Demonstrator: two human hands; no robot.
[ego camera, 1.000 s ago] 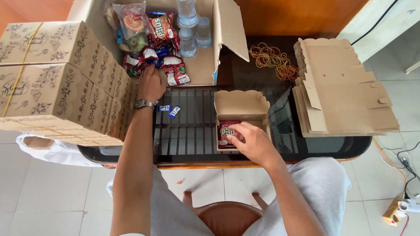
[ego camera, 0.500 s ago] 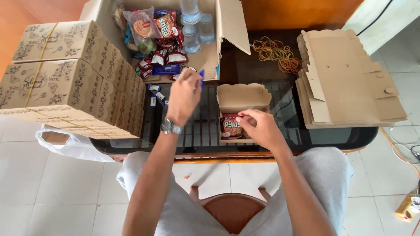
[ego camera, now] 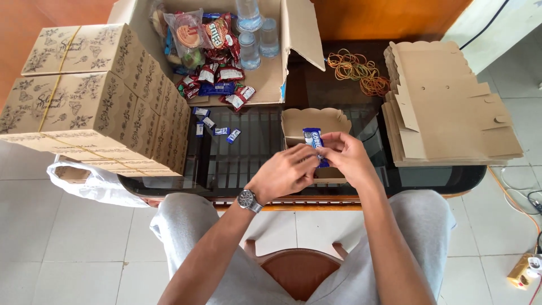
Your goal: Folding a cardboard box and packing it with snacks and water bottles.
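Holding: both hands meet over the small open cardboard box and pinch one blue snack packet between them.
Left hand: the left hand is curled, its fingertips closed on the packet's lower end; a wristwatch sits on the wrist just behind it.
Right hand: the right hand is closed too, thumb and fingers gripping the packet's right edge, touching the left hand's fingers.
Packet: it stands nearly upright, its upper half clear of the fingers, right above the box's open mouth.
Under the hands: the box rests on a dark glass table, mostly hidden by the hands at its near side.
Left of the hands: a few small blue wrapped sweets lie loose on the glass, and beyond them a stack of printed closed boxes tied with bands.
Beyond the hands: a large open carton holds red snack packs and water bottles.
Right of the hands: a pile of flat unfolded box blanks, with rubber bands just past it.
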